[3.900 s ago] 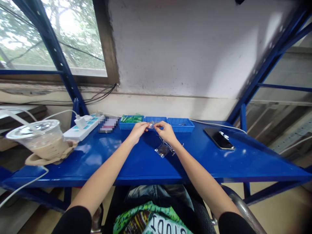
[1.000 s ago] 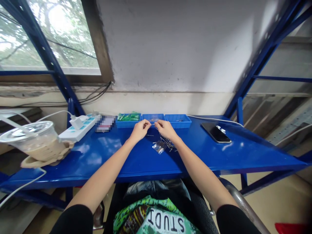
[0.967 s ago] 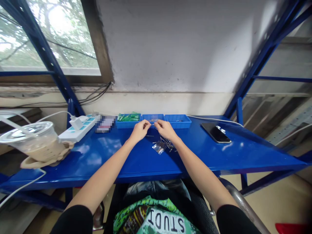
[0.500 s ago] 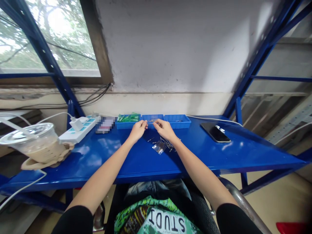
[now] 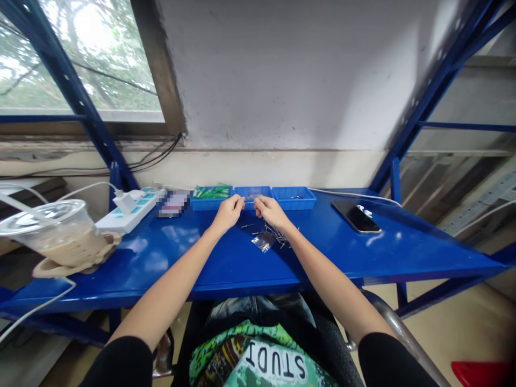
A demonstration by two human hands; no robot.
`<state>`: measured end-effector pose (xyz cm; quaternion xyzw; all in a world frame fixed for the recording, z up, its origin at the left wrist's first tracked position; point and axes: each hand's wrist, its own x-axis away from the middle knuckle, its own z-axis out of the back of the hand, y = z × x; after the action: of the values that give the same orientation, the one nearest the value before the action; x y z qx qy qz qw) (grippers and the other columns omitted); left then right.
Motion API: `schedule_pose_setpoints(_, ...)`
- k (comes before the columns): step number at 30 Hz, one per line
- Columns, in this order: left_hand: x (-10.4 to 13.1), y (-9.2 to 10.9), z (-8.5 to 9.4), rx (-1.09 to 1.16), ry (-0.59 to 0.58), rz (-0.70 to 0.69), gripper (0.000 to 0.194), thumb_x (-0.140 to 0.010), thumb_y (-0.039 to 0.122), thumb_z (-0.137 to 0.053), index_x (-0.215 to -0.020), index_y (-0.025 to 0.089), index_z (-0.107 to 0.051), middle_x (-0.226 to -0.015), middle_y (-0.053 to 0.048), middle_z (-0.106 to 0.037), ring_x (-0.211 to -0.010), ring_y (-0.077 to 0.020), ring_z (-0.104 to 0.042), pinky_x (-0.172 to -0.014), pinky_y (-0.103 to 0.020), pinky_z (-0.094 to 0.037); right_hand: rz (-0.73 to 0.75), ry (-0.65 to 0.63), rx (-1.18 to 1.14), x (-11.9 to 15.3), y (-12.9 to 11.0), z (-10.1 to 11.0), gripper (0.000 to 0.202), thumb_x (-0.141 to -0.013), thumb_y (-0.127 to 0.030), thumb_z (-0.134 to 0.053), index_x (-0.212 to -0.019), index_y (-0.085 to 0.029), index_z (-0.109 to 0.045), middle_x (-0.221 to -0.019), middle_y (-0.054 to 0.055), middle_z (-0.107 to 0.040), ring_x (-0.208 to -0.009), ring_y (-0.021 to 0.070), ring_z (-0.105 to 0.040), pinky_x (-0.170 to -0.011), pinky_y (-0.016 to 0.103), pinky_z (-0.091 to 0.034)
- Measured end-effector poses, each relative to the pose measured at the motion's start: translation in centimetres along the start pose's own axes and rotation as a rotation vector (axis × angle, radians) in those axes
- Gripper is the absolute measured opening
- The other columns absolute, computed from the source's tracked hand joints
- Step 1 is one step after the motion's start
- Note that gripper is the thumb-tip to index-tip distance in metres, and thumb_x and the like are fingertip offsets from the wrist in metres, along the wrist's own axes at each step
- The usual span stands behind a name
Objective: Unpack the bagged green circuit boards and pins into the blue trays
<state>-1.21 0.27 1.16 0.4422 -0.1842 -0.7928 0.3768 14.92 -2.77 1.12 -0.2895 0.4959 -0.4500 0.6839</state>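
Between my two hands runs a thin metal rod (image 5: pixel 249 201), too small to name more exactly. My left hand (image 5: pixel 229 211) pinches its left end, and my right hand (image 5: pixel 271 210) pinches the right end. Both are held just in front of three joined blue bins. Green packets fill the left bin (image 5: pixel 212 206); the middle bin (image 5: pixel 253 190) is partly hidden behind my fingers. A few small dark pieces lie in the right bin (image 5: pixel 293 205). Below my right hand, several slim metal pins (image 5: pixel 278 235) lie loose beside a small clear plastic bag (image 5: pixel 263 242).
On the blue table (image 5: pixel 242 269), a drink cup (image 5: pixel 68 236) in a cardboard holder stands at left, near a white power strip (image 5: pixel 131 215). A blurred flat item (image 5: pixel 173 204) lies beside the bins. A phone (image 5: pixel 355 216) with white earbuds (image 5: pixel 365 211) rests at right.
My hands have moved slightly apart, so more of the thin rod shows between them. The view has shifted a little.
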Motion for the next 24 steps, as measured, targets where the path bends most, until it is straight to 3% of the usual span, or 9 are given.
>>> schedule_pose_setpoints(5, 0.0, 0.5, 0.0, -0.011, 0.006, -0.087, 0.031, -0.089, 0.038, -0.04, -0.069, 0.017, -0.052, -0.064, 0.001, -0.056, -0.061, -0.0123, -0.051, -0.062, -0.024, -0.038, -0.286, -0.036, -0.321, -0.4, -0.6, -0.1, 0.031, -0.083, -0.039, -0.041, -0.058, -0.019, -0.043, -0.045, -0.001, -0.051, -0.04, 0.0098, -0.046, -0.044, 0.021, -0.032)
schedule_pose_setpoints(8, -0.2, 0.2, 0.1, 0.012, -0.035, -0.099, 0.024, -0.088, 0.036, -0.042, -0.088, 0.017, -0.057, -0.075, -0.001, -0.061, -0.069, -0.0137, -0.055, -0.067, -0.025, -0.042, -0.276, 0.156, -0.304, -0.7, -1.0, 1.0, 0.031, -0.084, -0.041, -0.039, -0.062, -0.019, -0.044, -0.049, -0.001, -0.052, -0.043, 0.0104, -0.047, -0.044, 0.021, -0.033)
schedule_pose_setpoints(10, -0.3, -0.5, 0.4, -0.047, -0.116, -0.096, 0.024, -0.087, 0.033, -0.044, -0.099, 0.017, -0.057, -0.084, -0.004, -0.062, -0.075, -0.0152, -0.057, -0.072, -0.027, -0.044, -0.198, 0.413, -0.097, -0.8, -0.8, 2.6, 0.033, -0.086, -0.043, -0.035, -0.069, -0.019, -0.049, -0.056, 0.001, -0.055, -0.051, 0.0122, -0.052, -0.05, 0.023, -0.037)
schedule_pose_setpoints(12, -0.3, -1.3, 0.7, -0.204, -0.25, -0.1, 0.024, -0.083, 0.033, -0.05, -0.099, 0.019, -0.06, -0.092, -0.006, -0.062, -0.086, -0.0187, -0.057, -0.08, -0.031, -0.044, -0.171, 0.655, 0.252, -0.8, -0.3, 4.5, 0.032, -0.087, -0.043, -0.036, -0.081, -0.018, -0.055, -0.067, 0.004, -0.06, -0.066, 0.0164, -0.057, -0.061, 0.026, -0.041)
schedule_pose_setpoints(14, -0.1, -2.1, 0.9, -0.373, -0.409, -0.07, 0.022, -0.077, 0.033, -0.058, -0.095, 0.022, -0.063, -0.099, -0.006, -0.06, -0.096, -0.0233, -0.053, -0.085, -0.036, -0.042, -0.293, 0.747, 0.553, -0.7, 0.4, 6.0, 0.029, -0.085, -0.041, -0.043, -0.096, -0.018, -0.057, -0.075, 0.008, -0.063, -0.077, 0.0221, -0.059, -0.068, 0.031, -0.041)
schedule_pose_setpoints(16, 0.1, -2.7, 0.8, -0.463, -0.513, 0.003, 0.017, -0.077, 0.031, -0.057, -0.09, 0.024, -0.064, -0.102, -0.006, -0.059, -0.1, -0.0257, -0.051, -0.085, -0.039, -0.041, -0.397, 0.712, 0.72, -0.6, 1.0, 6.6, 0.033, -0.083, -0.042, -0.047, -0.103, -0.018, -0.057, -0.079, 0.01, -0.064, -0.082, 0.0259, -0.06, -0.07, 0.034, -0.041)
schedule_pose_setpoints(18, 0.2, -3.2, 0.5, -0.484, -0.52, 0.063, 0.014, -0.08, 0.027, -0.051, -0.085, 0.024, -0.064, -0.103, -0.006, -0.059, -0.101, -0.0259, -0.051, -0.084, -0.039, -0.041, -0.385, 0.624, 0.765, -0.5, 1.4, 6.1, 0.033, -0.084, -0.046, -0.045, -0.097, -0.019, -0.059, -0.078, 0.01, -0.065, -0.082, 0.0263, -0.061, -0.069, 0.033, -0.041)
schedule_pose_setpoints(21, 0.1, -3.5, -0.1, -0.458, -0.449, 0.082, 0.016, -0.082, 0.025, -0.046, -0.081, 0.022, -0.062, -0.101, -0.006, -0.061, -0.1, -0.0248, -0.051, -0.084, -0.038, -0.041, -0.251, 0.444, 0.731, -0.5, 1.4, 3.9, 0.032, -0.085, -0.048, -0.043, -0.083, -0.021, -0.061, -0.073, 0.007, -0.064, -0.077, 0.0229, -0.06, -0.066, 0.029, -0.04)
schedule_pose_setpoints(24, -0.1, -3.2, -0.5, -0.378, -0.357, 0.055, 0.02, -0.085, 0.025, -0.042, -0.082, 0.02, -0.061, -0.095, -0.005, -0.064, -0.094, -0.0215, -0.055, -0.083, -0.034, -0.042, -0.061, 0.193, 0.65, -0.5, 1.3, 1.4, 0.025, -0.083, -0.042, -0.049, -0.09, -0.021, -0.061, -0.069, 0.002, -0.062, -0.07, 0.0179, -0.058, -0.062, 0.026, -0.038)
